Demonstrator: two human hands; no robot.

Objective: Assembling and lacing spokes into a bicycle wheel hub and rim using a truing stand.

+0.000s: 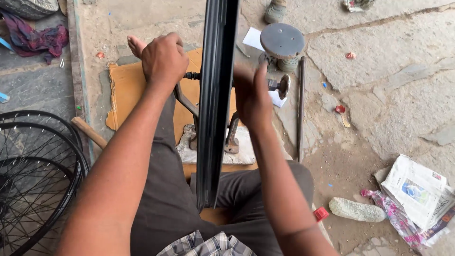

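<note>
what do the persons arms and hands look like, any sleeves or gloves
Both arms are bare to the frame edge: no sleeves, gloves, watch or rings visible on the left hand or the blurred right hand. Dark grey trousers and a checked grey-and-white shirt hem show below.

A black wheel rim (215, 95) stands on edge in a metal stand (227, 137), splitting the working space into left and right halves. The left hand (163, 59) fills the gap left of the rim at the axle; the right hand (251, 97) crowds the right side, hemmed in by a round metal stool (283, 43) farther off and a long iron rod (300, 106) just right of it. Spoked wheels (33, 175) block the near left. The stone floor (388, 95) at far right lies open, with a stone (356, 210) and newspapers (417, 189) near right.
</note>
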